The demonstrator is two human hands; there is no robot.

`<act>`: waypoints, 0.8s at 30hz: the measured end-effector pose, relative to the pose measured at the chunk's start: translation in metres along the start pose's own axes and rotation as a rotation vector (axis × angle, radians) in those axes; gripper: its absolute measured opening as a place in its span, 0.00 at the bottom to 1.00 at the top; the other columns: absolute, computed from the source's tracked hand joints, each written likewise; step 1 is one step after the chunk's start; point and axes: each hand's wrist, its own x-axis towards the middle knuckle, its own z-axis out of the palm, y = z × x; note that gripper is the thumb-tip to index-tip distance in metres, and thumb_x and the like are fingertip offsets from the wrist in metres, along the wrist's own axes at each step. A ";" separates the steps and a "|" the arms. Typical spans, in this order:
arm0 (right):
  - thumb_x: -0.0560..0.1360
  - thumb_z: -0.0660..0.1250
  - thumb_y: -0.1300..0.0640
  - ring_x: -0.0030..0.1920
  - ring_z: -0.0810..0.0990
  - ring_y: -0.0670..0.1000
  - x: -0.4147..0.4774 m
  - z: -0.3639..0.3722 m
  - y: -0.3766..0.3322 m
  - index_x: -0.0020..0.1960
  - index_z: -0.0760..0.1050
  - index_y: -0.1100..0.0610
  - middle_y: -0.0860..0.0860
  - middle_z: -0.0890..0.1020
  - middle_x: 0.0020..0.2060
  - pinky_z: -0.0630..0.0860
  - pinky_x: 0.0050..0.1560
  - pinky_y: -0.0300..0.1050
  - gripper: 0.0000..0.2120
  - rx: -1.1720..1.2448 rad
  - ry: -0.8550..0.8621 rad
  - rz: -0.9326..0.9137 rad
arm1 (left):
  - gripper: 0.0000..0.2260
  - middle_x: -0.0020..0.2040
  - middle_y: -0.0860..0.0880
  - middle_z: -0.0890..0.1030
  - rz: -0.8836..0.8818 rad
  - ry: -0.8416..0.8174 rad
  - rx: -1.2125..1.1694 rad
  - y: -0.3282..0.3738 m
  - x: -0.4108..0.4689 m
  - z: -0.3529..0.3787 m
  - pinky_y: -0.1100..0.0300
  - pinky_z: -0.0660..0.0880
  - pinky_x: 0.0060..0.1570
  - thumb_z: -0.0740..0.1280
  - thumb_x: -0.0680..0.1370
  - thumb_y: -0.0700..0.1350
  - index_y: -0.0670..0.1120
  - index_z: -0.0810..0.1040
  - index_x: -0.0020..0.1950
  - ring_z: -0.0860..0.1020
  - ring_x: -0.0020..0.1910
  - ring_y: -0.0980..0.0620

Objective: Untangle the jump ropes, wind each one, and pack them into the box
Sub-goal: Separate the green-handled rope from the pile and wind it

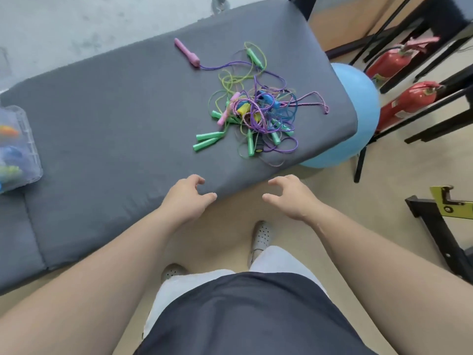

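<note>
Tangled jump ropes [253,111] on grey mat [115,111]; left hand [188,198] and right hand [291,198] (both empty) hover, fingers loosely curled.

No text, brand or number can be read. Pale labels are seen on the two red fire extinguishers [409,101] at the right of the frame, but their print is too blurred to be made out.

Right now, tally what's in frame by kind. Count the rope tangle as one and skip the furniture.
Tangled jump-rope pile: 1
Clear box: 1
Grey mat: 1
Blue ball: 1
Red fire extinguishers: 2
Hands, left hand and right hand, both empty: 2
Total: 8
</note>
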 end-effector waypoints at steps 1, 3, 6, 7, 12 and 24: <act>0.76 0.68 0.42 0.68 0.72 0.56 0.006 -0.014 0.017 0.72 0.71 0.49 0.54 0.69 0.70 0.68 0.69 0.49 0.27 0.010 0.005 0.015 | 0.24 0.63 0.50 0.75 0.012 -0.007 0.053 0.020 0.008 0.011 0.55 0.74 0.53 0.69 0.77 0.56 0.52 0.72 0.72 0.77 0.54 0.47; 0.76 0.68 0.42 0.68 0.72 0.56 0.015 -0.038 0.042 0.72 0.71 0.49 0.54 0.70 0.70 0.69 0.69 0.50 0.27 0.041 0.014 0.033 | 0.25 0.64 0.47 0.77 0.028 -0.024 0.122 0.052 0.023 0.028 0.54 0.73 0.59 0.70 0.76 0.57 0.52 0.72 0.72 0.76 0.62 0.46; 0.76 0.67 0.41 0.68 0.72 0.57 0.032 -0.061 0.062 0.72 0.71 0.49 0.54 0.70 0.70 0.69 0.69 0.52 0.27 0.066 0.004 0.025 | 0.27 0.66 0.46 0.76 0.035 -0.056 0.190 0.084 0.044 0.042 0.52 0.74 0.61 0.70 0.75 0.58 0.52 0.72 0.72 0.76 0.64 0.44; 0.76 0.67 0.41 0.68 0.72 0.57 0.039 -0.068 0.065 0.72 0.71 0.49 0.53 0.70 0.69 0.69 0.69 0.52 0.27 0.064 -0.002 0.016 | 0.27 0.67 0.46 0.76 0.035 -0.062 0.214 0.092 0.052 0.044 0.51 0.75 0.62 0.70 0.75 0.58 0.53 0.72 0.72 0.75 0.65 0.43; 0.75 0.66 0.40 0.66 0.74 0.56 0.087 -0.084 0.070 0.72 0.71 0.49 0.52 0.70 0.69 0.70 0.69 0.52 0.27 0.062 -0.042 0.014 | 0.28 0.69 0.45 0.75 0.032 -0.070 0.326 0.110 0.106 0.041 0.49 0.75 0.62 0.68 0.75 0.58 0.52 0.71 0.73 0.73 0.67 0.42; 0.75 0.67 0.42 0.66 0.73 0.58 0.192 -0.094 0.048 0.69 0.73 0.49 0.51 0.72 0.66 0.71 0.67 0.52 0.25 -0.019 -0.100 0.047 | 0.31 0.68 0.44 0.70 0.007 -0.060 0.505 0.102 0.235 0.021 0.46 0.73 0.61 0.71 0.74 0.54 0.49 0.66 0.74 0.69 0.65 0.39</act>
